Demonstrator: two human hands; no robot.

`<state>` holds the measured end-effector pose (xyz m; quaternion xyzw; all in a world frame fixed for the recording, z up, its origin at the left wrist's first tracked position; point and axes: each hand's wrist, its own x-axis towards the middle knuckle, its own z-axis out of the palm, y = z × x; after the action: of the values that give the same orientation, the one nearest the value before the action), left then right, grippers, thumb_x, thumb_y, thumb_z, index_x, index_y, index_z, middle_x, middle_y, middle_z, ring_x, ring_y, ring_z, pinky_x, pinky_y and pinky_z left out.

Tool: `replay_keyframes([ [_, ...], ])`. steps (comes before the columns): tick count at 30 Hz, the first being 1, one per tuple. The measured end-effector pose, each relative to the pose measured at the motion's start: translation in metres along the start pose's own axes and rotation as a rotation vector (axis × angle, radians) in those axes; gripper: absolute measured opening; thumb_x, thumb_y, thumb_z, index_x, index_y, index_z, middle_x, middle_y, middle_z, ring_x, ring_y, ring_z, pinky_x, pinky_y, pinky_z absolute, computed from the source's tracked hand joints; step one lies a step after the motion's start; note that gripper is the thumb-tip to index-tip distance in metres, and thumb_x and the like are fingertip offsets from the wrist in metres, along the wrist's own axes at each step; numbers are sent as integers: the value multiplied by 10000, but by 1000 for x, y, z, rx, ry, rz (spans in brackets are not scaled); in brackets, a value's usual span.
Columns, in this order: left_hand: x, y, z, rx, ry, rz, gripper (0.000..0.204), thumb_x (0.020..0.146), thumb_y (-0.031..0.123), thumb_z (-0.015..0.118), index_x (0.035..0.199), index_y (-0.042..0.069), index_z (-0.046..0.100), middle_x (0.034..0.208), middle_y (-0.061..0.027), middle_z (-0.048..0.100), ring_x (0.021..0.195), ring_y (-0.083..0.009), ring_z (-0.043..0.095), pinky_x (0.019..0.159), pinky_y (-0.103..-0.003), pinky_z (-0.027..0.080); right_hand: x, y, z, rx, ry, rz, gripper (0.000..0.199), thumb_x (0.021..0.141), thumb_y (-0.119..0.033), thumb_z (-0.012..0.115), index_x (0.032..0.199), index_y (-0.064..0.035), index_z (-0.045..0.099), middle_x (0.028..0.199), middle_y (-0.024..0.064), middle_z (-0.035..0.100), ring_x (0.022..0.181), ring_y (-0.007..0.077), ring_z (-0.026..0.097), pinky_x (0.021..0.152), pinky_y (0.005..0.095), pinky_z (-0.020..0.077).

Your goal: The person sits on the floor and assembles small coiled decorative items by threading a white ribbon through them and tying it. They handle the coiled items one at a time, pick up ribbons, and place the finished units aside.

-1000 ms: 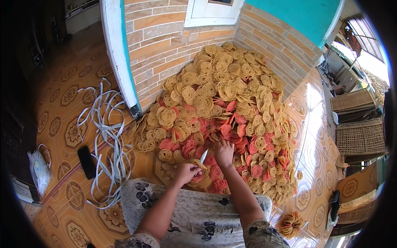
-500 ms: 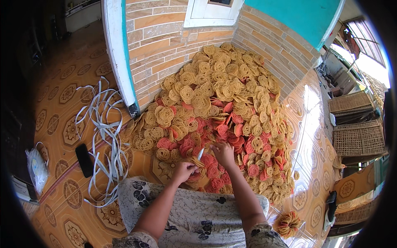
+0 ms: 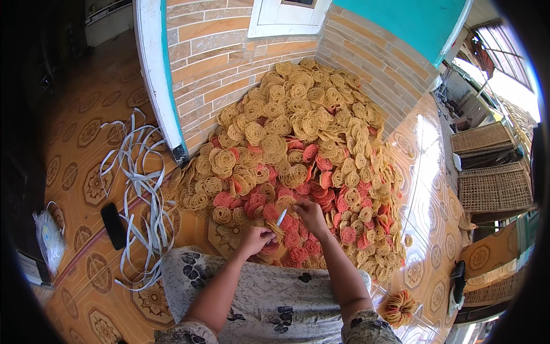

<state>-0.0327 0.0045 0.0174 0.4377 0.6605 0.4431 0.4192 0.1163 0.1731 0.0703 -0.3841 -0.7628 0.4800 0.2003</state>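
Left hand [image 3: 255, 241], lower centre of frame: grip closed on a small stack of tan lacy discs [image 3: 276, 231], white pointed strip [image 3: 281, 217] sticking up from it. Right hand [image 3: 312, 218], just right of that: fingertips pinched on the edge of a single tan disc [image 3: 285, 203], just above the strip. Tan-and-red disc pile [image 3: 303, 132] fills frame centre. White straps [image 3: 150, 186] and black phone [image 3: 113, 226] on floor, left of frame.

Raised disc [image 3: 283, 202]: tan, lacy, was pinched in the right hand [image 3: 311, 217].
Held stack [image 3: 277, 230]: tan discs were gripped in the left hand [image 3: 255, 238].
Pale strip [image 3: 281, 217]: pointed, slanted upward from the stack.
Pile [image 3: 306, 123]: tan and coral discs lay heaped.
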Motion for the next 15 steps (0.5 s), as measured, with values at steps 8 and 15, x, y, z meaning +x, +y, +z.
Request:
replay_keyframes([
  [8, -3, 1, -2, -7, -38, -2, 172, 928, 127, 642, 948, -26, 719, 794, -35, 726, 663, -67, 623, 623, -254, 494, -18, -17, -1, -100, 80, -139, 147, 861, -119, 707, 894, 8, 640, 818, 59, 679, 691, 132, 601, 646, 304, 474],
  [15, -4, 2, 2, -58, -52, -28, 191, 930, 144, 645, 954, -32, 716, 797, -43, 729, 667, -73, 638, 614, -254, 495, -26, -30, -5, -398, 196, -286, 117, 820, -169, 716, 893, -87, 676, 778, 26, 675, 629, 260, 545, 736, 390, 387],
])
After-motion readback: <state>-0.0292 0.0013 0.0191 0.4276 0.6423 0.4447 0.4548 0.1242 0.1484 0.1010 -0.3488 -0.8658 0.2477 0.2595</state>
